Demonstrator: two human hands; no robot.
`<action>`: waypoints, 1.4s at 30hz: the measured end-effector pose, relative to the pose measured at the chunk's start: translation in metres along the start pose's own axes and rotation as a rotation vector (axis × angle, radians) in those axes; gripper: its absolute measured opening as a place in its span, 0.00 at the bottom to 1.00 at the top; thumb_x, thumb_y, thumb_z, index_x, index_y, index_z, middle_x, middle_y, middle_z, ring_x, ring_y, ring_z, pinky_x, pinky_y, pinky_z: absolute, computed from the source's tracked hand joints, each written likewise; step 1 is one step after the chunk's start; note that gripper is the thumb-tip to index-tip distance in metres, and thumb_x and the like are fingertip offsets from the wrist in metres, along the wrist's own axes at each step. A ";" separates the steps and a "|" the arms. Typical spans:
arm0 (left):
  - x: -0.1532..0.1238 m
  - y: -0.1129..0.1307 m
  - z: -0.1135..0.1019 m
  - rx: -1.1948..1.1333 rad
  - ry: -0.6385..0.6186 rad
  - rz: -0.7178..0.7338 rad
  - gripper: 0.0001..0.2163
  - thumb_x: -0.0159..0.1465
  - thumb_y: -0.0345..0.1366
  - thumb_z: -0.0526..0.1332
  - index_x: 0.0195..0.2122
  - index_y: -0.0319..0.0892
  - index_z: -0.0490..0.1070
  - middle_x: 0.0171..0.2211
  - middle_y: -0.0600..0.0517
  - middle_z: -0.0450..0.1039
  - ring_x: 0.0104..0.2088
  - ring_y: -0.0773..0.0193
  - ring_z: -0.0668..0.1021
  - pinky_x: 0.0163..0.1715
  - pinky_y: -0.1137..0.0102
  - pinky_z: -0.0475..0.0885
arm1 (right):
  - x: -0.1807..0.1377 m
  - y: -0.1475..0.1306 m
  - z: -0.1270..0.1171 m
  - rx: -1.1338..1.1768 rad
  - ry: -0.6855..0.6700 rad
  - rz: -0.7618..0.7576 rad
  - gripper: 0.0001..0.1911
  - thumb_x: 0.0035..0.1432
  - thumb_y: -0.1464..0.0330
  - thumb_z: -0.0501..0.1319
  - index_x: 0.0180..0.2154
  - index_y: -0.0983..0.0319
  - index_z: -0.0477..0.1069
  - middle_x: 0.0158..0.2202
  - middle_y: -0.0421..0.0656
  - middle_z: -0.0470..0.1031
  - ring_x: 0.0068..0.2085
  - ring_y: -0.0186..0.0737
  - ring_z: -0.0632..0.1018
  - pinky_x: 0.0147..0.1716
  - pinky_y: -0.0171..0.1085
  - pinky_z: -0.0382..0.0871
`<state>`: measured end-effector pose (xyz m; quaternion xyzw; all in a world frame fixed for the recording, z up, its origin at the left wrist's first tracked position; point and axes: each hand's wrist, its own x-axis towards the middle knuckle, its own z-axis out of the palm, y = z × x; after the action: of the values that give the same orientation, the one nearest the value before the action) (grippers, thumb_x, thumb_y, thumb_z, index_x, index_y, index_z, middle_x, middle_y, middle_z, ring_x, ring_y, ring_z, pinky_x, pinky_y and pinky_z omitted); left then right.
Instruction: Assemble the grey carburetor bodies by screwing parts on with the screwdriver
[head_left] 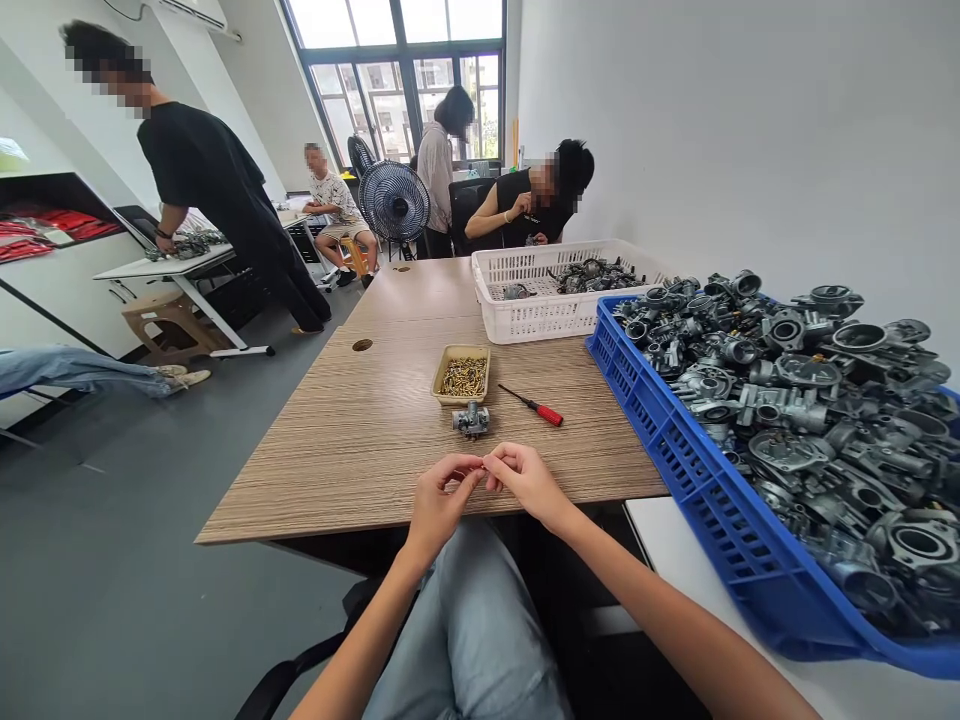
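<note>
My left hand (439,497) and my right hand (525,477) meet fingertip to fingertip over the near edge of the wooden table (360,440). Both are pinched shut; whatever lies between the fingers is too small to make out. Just beyond them a small grey metal carburetor (471,420) sits on the table. Behind it is a shallow tan tray (463,376) of brass screws. A red-handled screwdriver (534,405) lies to the right of the tray.
A blue crate (675,450) heaped with grey metal carburetors fills the right side. A white basket (540,310) with more parts stands behind. Several other people work at desks farther back, near a floor fan (394,202).
</note>
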<state>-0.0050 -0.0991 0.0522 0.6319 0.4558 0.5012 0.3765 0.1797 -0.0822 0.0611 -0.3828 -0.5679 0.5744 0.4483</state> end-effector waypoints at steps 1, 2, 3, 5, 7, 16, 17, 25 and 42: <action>-0.001 0.002 0.001 0.014 0.006 0.012 0.10 0.68 0.46 0.70 0.42 0.47 0.86 0.41 0.47 0.86 0.41 0.56 0.84 0.43 0.64 0.78 | 0.000 0.001 0.001 0.016 -0.001 0.009 0.25 0.64 0.44 0.68 0.34 0.59 0.75 0.27 0.40 0.79 0.30 0.38 0.78 0.36 0.38 0.74; -0.001 0.003 0.002 0.026 0.009 0.023 0.10 0.69 0.46 0.70 0.42 0.47 0.85 0.40 0.47 0.86 0.40 0.56 0.84 0.42 0.64 0.77 | 0.000 0.002 0.001 0.023 -0.004 0.017 0.26 0.64 0.43 0.68 0.34 0.59 0.75 0.27 0.40 0.79 0.30 0.37 0.78 0.36 0.37 0.75; 0.000 0.003 0.003 0.038 0.008 0.032 0.10 0.69 0.46 0.69 0.42 0.46 0.85 0.39 0.48 0.85 0.39 0.57 0.83 0.41 0.65 0.77 | 0.000 0.002 0.002 0.023 -0.009 0.021 0.26 0.65 0.42 0.67 0.34 0.59 0.75 0.27 0.40 0.79 0.30 0.37 0.78 0.35 0.37 0.75; 0.004 0.002 0.003 0.070 0.014 0.052 0.09 0.69 0.45 0.69 0.41 0.46 0.84 0.38 0.48 0.85 0.37 0.58 0.82 0.40 0.66 0.77 | 0.002 0.005 0.001 0.006 -0.016 0.023 0.28 0.65 0.40 0.65 0.34 0.60 0.75 0.27 0.40 0.79 0.29 0.37 0.78 0.33 0.37 0.75; 0.012 -0.003 0.000 0.134 0.047 0.088 0.07 0.69 0.43 0.69 0.40 0.46 0.82 0.37 0.49 0.84 0.36 0.59 0.81 0.39 0.66 0.76 | 0.006 0.010 -0.003 -0.013 0.004 0.021 0.30 0.65 0.39 0.63 0.34 0.60 0.76 0.26 0.41 0.79 0.27 0.37 0.77 0.31 0.36 0.74; 0.061 -0.027 -0.019 0.481 0.091 0.269 0.03 0.69 0.35 0.66 0.42 0.48 0.80 0.40 0.49 0.80 0.41 0.56 0.80 0.48 0.65 0.73 | 0.029 0.041 -0.062 -0.080 0.367 -0.024 0.31 0.59 0.36 0.63 0.34 0.58 0.72 0.22 0.37 0.73 0.22 0.35 0.71 0.22 0.34 0.67; 0.065 -0.027 -0.019 0.501 0.077 0.276 0.03 0.70 0.34 0.65 0.42 0.48 0.80 0.41 0.49 0.80 0.42 0.56 0.80 0.48 0.65 0.72 | 0.029 0.043 -0.066 -0.084 0.387 -0.024 0.31 0.59 0.35 0.63 0.35 0.58 0.71 0.21 0.37 0.72 0.21 0.35 0.71 0.21 0.35 0.66; 0.094 -0.017 -0.017 0.616 -0.018 0.315 0.03 0.70 0.32 0.65 0.40 0.47 0.78 0.42 0.48 0.78 0.46 0.54 0.79 0.50 0.63 0.73 | 0.027 0.051 -0.067 -0.133 0.401 -0.025 0.28 0.61 0.40 0.63 0.35 0.58 0.72 0.21 0.37 0.73 0.20 0.35 0.72 0.20 0.34 0.67; 0.097 -0.056 -0.011 0.070 0.068 0.028 0.12 0.67 0.48 0.66 0.40 0.44 0.74 0.43 0.48 0.81 0.46 0.56 0.85 0.50 0.59 0.82 | 0.026 0.056 -0.067 -0.313 0.376 -0.087 0.20 0.68 0.48 0.57 0.35 0.56 0.69 0.23 0.38 0.75 0.21 0.38 0.74 0.24 0.36 0.69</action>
<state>-0.0184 0.0108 0.0302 0.6336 0.4765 0.5116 0.3314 0.2311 -0.0338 0.0035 -0.5229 -0.5727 0.3782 0.5056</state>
